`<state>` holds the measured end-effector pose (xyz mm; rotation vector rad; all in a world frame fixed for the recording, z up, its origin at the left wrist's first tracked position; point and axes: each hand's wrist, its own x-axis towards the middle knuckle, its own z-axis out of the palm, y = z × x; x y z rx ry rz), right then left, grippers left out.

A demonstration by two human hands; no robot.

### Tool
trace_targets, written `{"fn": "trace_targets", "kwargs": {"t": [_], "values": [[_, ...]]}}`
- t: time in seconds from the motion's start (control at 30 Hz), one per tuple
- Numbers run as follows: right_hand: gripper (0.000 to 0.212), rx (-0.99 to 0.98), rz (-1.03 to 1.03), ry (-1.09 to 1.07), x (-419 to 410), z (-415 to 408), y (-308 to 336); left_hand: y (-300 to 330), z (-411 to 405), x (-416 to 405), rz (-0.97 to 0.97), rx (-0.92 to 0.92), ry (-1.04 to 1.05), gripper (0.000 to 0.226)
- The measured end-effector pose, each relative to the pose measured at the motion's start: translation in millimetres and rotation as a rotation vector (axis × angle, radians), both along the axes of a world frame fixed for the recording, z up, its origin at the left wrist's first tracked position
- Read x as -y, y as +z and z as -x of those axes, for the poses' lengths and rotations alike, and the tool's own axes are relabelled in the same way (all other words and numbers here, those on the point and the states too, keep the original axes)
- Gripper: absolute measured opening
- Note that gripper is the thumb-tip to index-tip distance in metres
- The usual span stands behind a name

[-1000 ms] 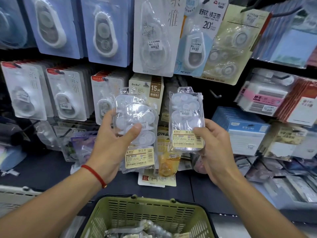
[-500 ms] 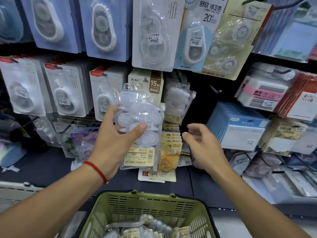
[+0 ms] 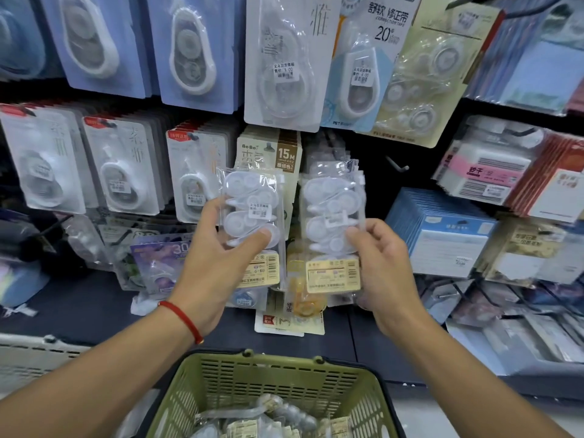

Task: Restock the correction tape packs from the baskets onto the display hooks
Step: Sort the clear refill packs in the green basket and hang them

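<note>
Correction tape packs, two clear plastic bags each stacked with white dispensers above a yellow barcode label, are held up side by side before the display wall, apart from each other. Left of the left hand hang white blister cards (image 3: 123, 172) of single correction tapes in overlapping rows, with blue blister cards (image 3: 189, 49) on the row above. Left hand (image 3: 215, 263), a red string bracelet (image 3: 183, 320) on its wrist, grips the left clear pack (image 3: 252, 213): thumb curled across the front over the lower dispensers, fingers wrapped behind the pack's left edge. Pack upright, its label half covered by the palm. Directly behind and above this pack sits a beige 15M-labelled card (image 3: 268, 153) on its hook. Right hand (image 3: 385, 273) pinches the right clear pack (image 3: 331, 216) along its right edge, thumb on the front at mid-height, remaining fingers curled behind; the label shows in full below the thumb. More clear packs of the same kind hang directly behind this one; whether the held pack is already on the hook cannot be told. Up and to the right of the right hand a bare metal hook (image 3: 396, 165) sticks out of the dark panel. Further right, blue-and-white boxed packs (image 3: 442, 235) are stacked in a row. Below and between both forearms, an olive-green slotted plastic basket (image 3: 271, 384) holds further clear packs in a loose heap.
</note>
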<state>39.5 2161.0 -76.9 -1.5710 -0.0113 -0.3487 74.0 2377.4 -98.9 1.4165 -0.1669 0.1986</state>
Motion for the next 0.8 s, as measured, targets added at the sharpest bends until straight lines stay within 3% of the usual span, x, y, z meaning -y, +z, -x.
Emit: {"fn": "trace_targets", "kwargs": {"t": [0.33,0.5,0.6,0.7,0.8], "values": [[0.023,0.035,-0.138,-0.064,7.0,-1.2,9.1,-0.7,-4.3,-2.5,-0.012,-0.017,0.007,0.059],[0.017,0.063,-0.206,0.006,5.6,1.7,14.2,5.4,-1.5,-4.5,0.011,-0.022,0.025,0.06],[0.024,0.088,-0.255,0.067,6.5,0.5,13.6,10.4,1.1,-5.2,0.028,-0.027,0.036,0.063],[0.021,0.018,-0.063,-0.053,14.1,-7.7,2.0,10.7,1.7,-5.6,0.025,-0.022,0.06,0.06],[0.037,-0.07,0.398,-0.246,20.9,-12.4,-10.0,10.0,3.9,-2.8,-0.008,-0.014,0.028,0.06]]}}
